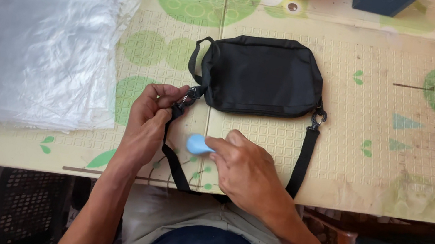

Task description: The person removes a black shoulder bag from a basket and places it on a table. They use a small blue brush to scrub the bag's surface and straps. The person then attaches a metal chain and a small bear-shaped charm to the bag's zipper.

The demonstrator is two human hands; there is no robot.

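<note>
Black bag [261, 76]: L hand [149, 119] pinches strap clip [189, 98], R hand [244, 171] grips blue tool [198, 145]; keep strap [173, 156] taut w/ clip steady.

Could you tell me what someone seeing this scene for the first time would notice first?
The black fabric shoulder bag lying flat mid-table draws the eye. Just below it, the left hand pinches the black strap near its metal clip, and the right hand holds a small light-blue object. A stack of clear plastic bags fills the table's left side.

Black zipped pouch bag [261, 76] flat on table, strap [301, 160] clipped on.
</note>
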